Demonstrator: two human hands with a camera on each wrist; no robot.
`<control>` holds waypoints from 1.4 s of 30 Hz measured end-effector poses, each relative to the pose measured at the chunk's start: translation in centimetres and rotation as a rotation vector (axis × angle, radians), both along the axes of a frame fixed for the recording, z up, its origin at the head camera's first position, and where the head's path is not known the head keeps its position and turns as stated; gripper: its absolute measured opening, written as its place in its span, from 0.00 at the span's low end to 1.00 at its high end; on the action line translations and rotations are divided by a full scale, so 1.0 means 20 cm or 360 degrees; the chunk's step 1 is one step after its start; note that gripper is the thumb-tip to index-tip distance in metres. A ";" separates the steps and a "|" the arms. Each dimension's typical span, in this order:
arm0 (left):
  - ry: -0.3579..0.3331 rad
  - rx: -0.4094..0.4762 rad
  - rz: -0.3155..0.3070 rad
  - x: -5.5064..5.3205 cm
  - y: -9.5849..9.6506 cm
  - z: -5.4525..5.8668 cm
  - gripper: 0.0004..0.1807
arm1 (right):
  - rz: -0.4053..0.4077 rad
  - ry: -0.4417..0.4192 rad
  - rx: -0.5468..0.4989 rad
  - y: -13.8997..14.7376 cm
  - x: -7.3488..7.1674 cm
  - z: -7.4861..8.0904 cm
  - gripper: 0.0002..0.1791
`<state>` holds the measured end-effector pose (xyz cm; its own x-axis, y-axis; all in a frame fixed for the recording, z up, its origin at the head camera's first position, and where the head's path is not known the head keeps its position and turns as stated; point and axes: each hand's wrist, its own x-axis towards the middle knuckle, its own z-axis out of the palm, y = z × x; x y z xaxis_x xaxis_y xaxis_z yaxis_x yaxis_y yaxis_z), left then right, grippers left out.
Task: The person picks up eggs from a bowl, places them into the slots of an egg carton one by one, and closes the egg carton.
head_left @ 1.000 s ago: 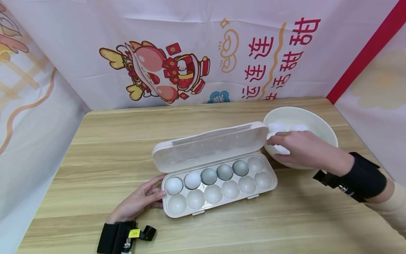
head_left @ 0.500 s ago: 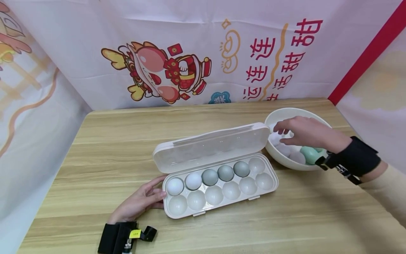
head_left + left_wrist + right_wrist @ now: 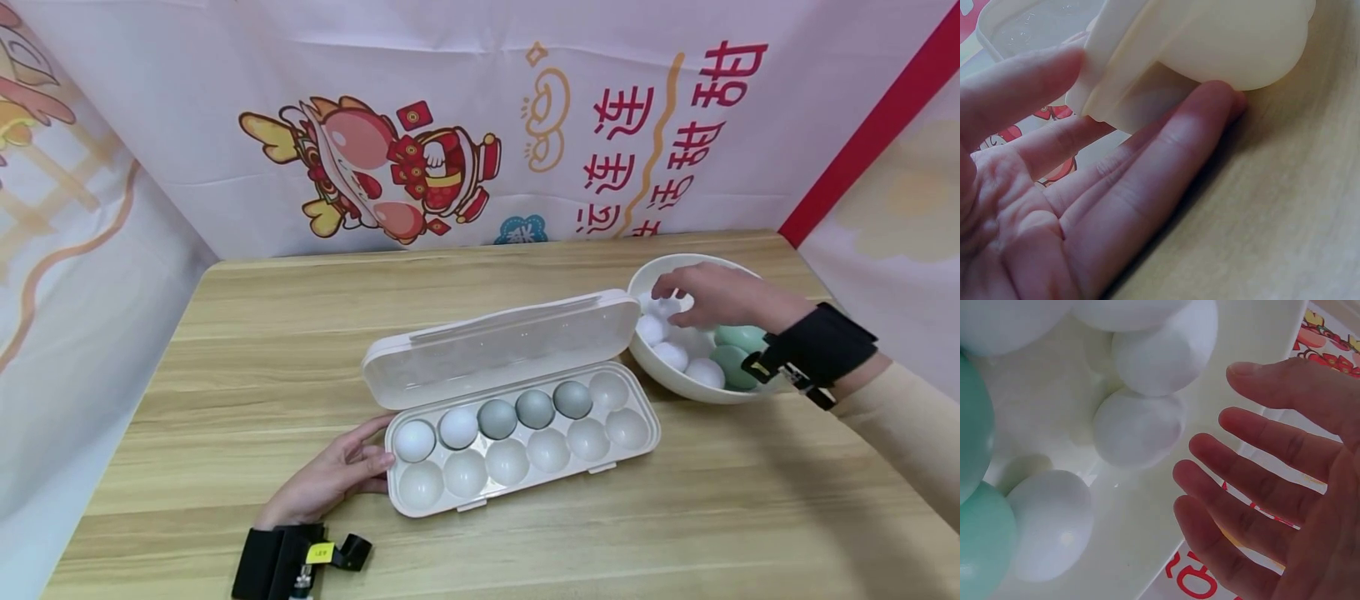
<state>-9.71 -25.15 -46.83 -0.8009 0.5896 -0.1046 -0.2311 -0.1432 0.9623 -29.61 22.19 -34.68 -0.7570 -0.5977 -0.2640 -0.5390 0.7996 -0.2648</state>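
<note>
My left hand (image 3: 330, 471) holds the left end of an open egg box (image 3: 525, 492), thumb at the rim and fingers under the edge. In the left wrist view the fingers (image 3: 1147, 169) reach beneath the box's underside (image 3: 1241, 56). Two white eggs (image 3: 414, 440) and three grey-green eggs (image 3: 536, 409) sit in its back row. Over a white bowl (image 3: 660, 379) hovers my right hand (image 3: 720, 296), fingers spread and holding nothing. Inside lie several white eggs (image 3: 1140, 428) and green eggs (image 3: 982, 540), apart from the fingertips in the right wrist view.
The egg box's clear lid (image 3: 502, 342) stands raised at the back, its right end next to the bowl. Bare wooden tabletop (image 3: 262, 350) stretches left of the box and in front of it. A printed cloth (image 3: 450, 50) hangs behind the table.
My right hand has lifted and shifted a little back and right over the bowl, leaving more eggs in sight. The left hand and egg box stay put.
</note>
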 end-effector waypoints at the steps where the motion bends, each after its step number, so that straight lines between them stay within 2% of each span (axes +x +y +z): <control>1: 0.0000 0.0000 0.0000 0.00 0.00 0.00 0.30 | 0.0006 0.0000 0.0003 0.00 -0.01 -0.01 0.23; 9: -0.0011 -0.0020 0.0011 0.00 0.01 -0.01 0.31 | 0.0065 0.0012 0.0053 -0.01 -0.08 -0.05 0.22; 15: -0.0005 -0.0012 0.0012 0.00 0.01 -0.01 0.31 | 0.0090 -0.0016 0.0039 -0.01 -0.09 -0.09 0.27; 22: -0.0007 -0.0015 0.0017 -0.01 0.01 -0.01 0.31 | 0.0115 -0.0029 0.0046 -0.02 -0.10 -0.11 0.27; 32: -0.0006 -0.0031 0.0017 0.00 0.00 -0.01 0.30 | 0.0037 -0.0198 0.0093 -0.03 -0.12 -0.13 0.24; 42: 0.0003 -0.0017 0.0022 0.00 0.00 -0.01 0.30 | 0.0003 -0.0224 0.0101 -0.05 -0.12 -0.15 0.22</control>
<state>-9.70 -25.23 -46.96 -0.8093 0.5771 -0.1094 -0.2275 -0.1362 0.9642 -32.08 21.12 -37.70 -0.7090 -0.5778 -0.4044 -0.5016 0.8162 -0.2868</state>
